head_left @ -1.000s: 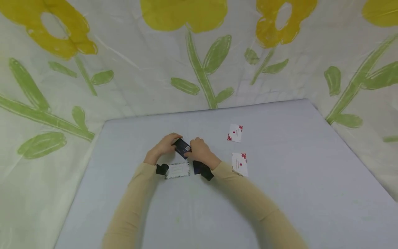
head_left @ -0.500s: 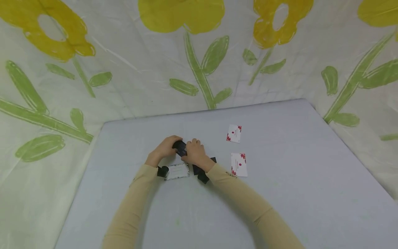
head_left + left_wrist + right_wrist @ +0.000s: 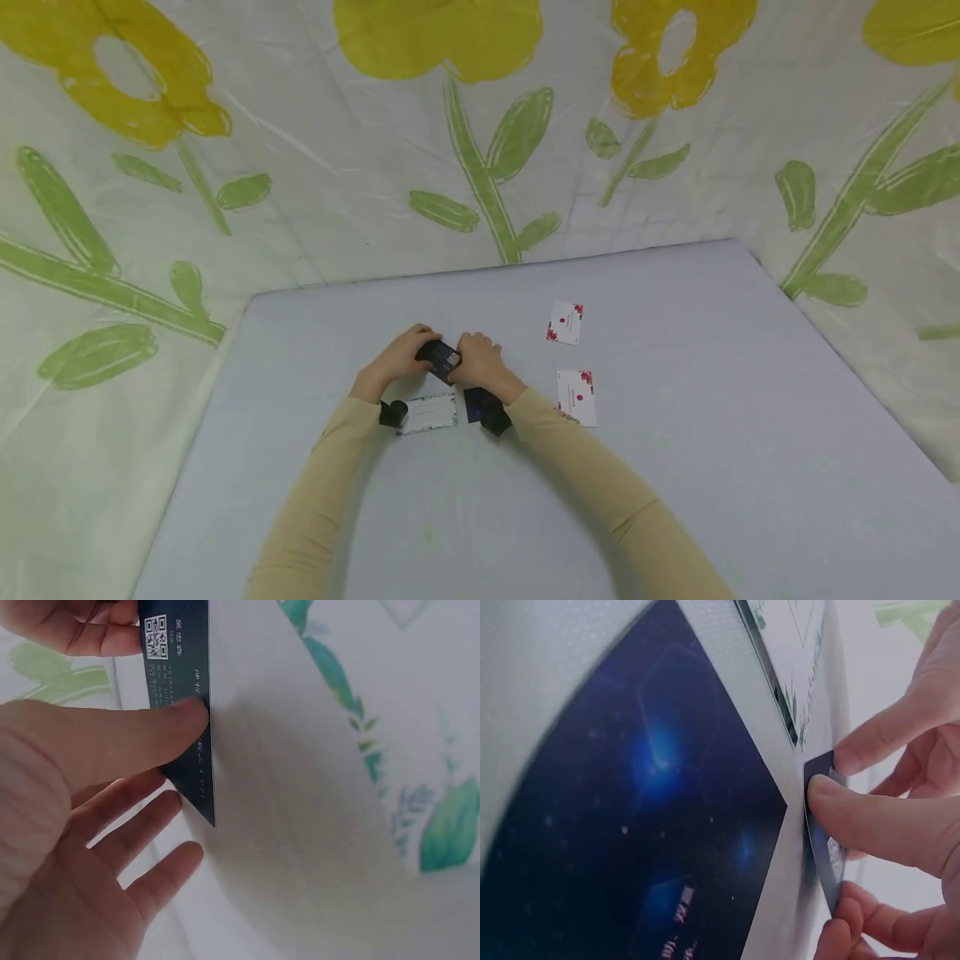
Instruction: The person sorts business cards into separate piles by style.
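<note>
In the head view my left hand and right hand hold a dark business card between them, left of the table's middle. The left thumb lies across the card's printed face in the left wrist view, beside a white QR code. From the other end, my right hand pinches the card with its thumb on the face in the right wrist view. Below the right wrist lies a second dark card with a glowing blue pattern. A white card with a leafy border lies near the left wrist.
Two white cards with red flowers lie to the right, one farther back and one nearer. The pale table meets a flower-painted cloth behind. Black wrist cameras hang close to the lying cards.
My right hand first shifts left over the card, covering its QR code, then draws back right so the code shows again. The left hand stays nearly in place; the lying cards stay put.
</note>
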Available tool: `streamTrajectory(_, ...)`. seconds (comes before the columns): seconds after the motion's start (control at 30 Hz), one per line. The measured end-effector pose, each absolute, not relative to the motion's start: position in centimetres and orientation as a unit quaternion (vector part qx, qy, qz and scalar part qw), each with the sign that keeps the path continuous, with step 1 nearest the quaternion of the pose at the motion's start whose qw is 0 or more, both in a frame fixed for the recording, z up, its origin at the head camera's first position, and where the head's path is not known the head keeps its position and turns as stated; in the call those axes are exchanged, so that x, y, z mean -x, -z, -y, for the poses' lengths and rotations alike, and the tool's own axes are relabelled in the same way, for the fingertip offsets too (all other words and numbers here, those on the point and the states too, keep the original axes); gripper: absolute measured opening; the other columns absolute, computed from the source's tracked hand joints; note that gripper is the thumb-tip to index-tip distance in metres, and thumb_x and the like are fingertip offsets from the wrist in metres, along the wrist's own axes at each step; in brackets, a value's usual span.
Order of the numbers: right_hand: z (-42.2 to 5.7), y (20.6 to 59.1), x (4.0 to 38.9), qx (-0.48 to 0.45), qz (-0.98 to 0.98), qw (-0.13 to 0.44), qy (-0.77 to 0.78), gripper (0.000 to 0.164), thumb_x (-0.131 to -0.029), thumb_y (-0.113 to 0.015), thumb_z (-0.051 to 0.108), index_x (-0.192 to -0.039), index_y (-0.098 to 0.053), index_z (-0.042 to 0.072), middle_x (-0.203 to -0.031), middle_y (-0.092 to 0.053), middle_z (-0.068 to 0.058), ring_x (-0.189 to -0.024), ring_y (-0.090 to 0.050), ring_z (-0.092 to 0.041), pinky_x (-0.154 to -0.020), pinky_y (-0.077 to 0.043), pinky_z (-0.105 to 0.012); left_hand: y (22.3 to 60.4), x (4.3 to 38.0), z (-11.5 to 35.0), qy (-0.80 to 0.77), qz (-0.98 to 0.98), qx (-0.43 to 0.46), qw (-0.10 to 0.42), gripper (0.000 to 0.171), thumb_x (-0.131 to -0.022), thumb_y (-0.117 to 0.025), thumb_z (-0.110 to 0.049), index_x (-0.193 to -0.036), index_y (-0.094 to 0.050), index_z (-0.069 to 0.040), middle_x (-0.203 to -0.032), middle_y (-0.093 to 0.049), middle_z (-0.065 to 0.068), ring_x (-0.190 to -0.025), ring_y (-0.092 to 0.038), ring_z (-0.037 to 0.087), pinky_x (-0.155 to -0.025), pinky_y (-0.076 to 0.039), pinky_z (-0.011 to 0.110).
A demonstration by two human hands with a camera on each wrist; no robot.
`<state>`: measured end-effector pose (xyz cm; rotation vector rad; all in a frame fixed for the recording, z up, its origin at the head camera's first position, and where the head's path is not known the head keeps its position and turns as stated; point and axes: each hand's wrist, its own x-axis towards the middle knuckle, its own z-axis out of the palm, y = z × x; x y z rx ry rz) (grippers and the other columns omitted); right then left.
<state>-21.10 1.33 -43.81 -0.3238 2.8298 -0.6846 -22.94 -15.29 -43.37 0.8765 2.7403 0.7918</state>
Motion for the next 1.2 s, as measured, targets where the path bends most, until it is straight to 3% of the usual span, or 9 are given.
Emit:
streamTrajectory(0.13,-1.8,44.1,21.4,0.128,-0.954,0.083,0.259,0.039,-0.068,-0.074,0.022,-0.093,-0.052,0.002,-0.086,-0.050,-0.009,-0.081,-0.046,-0.023,-0.075,-0.037,-0.039,43.6,23.1,15.1,-0.317,-0.914,-0.252,0.032,0.035,-0.072,-0.064,0.008,-0.106,-0.055,0.008,-0.106,-0.049,0.021,-0.096,-0.049,0.034,-0.082,-0.041,0.041)
streamTrajectory(0.27,-2.7,44.4,21.6,0.148,-0.930,0.042,0.334,0.024,-0.074,-0.066,0.006,-0.092,-0.050,0.001,-0.084,-0.052,-0.009,-0.077,-0.048,-0.020,-0.070,-0.040,-0.032,43.8,23.0,14.9,-0.366,-0.908,-0.201,-0.017,0.023,-0.073,-0.065,0.007,-0.095,-0.058,0.007,-0.096,-0.051,0.018,-0.086,-0.053,0.032,-0.073,-0.045,0.038)
streamTrajectory(0.4,-4.1,44.1,21.9,0.160,-0.904,-0.012,0.397,0.011,-0.081,-0.055,-0.001,-0.090,-0.052,0.002,-0.079,-0.055,-0.008,-0.071,-0.050,-0.016,-0.064,-0.041,-0.028,43.5,22.9,14.4,-0.394,-0.898,-0.187,-0.061,0.015,-0.077,-0.063,0.005,-0.091,-0.062,0.004,-0.091,-0.054,0.016,-0.081,-0.055,0.029,-0.069,-0.047,0.036)
streamTrajectory(0.53,-6.1,43.3,22.2,0.153,-0.889,-0.039,0.429,0.008,-0.080,-0.057,0.000,-0.087,-0.055,0.000,-0.075,-0.055,-0.008,-0.068,-0.049,-0.017,-0.061,-0.040,-0.028,42.9,22.3,13.6,-0.414,-0.886,-0.198,-0.068,0.015,-0.078,-0.063,0.002,-0.093,-0.064,0.001,-0.090,-0.059,0.013,-0.080,-0.057,0.025,-0.068,-0.047,0.034)
streamTrajectory(0.63,-7.7,42.8,22.3,0.137,-0.887,-0.018,0.440,0.010,-0.077,-0.062,0.004,-0.085,-0.057,-0.001,-0.074,-0.056,-0.008,-0.066,-0.051,-0.016,-0.059,-0.041,-0.026,42.4,21.6,12.9,-0.422,-0.882,-0.203,-0.041,0.016,-0.079,-0.063,0.000,-0.095,-0.063,0.000,-0.091,-0.061,0.012,-0.079,-0.058,0.024,-0.067,-0.047,0.033)
streamTrajectory(0.87,-10.7,42.9,21.6,0.103,-0.852,0.129,0.496,0.015,-0.075,-0.065,0.006,-0.083,-0.057,-0.002,-0.072,-0.057,-0.008,-0.061,-0.054,-0.015,-0.054,-0.045,-0.025,42.6,19.6,11.3,-0.426,-0.882,-0.199,0.030,0.015,-0.081,-0.061,-0.004,-0.095,-0.064,-0.001,-0.087,-0.062,0.010,-0.075,-0.058,0.020,-0.063,-0.046,0.028)
streamTrajectory(1.2,-12.3,43.9,19.5,0.111,-0.865,0.177,0.455,0.014,-0.073,-0.068,0.009,-0.079,-0.058,0.001,-0.071,-0.057,-0.005,-0.063,-0.050,-0.015,-0.057,-0.042,-0.025,43.8,17.3,10.1,-0.433,-0.882,-0.161,0.089,0.012,-0.078,-0.065,-0.005,-0.090,-0.067,-0.003,-0.078,-0.061,0.004,-0.067,-0.055,0.013,-0.057,-0.043,0.024)
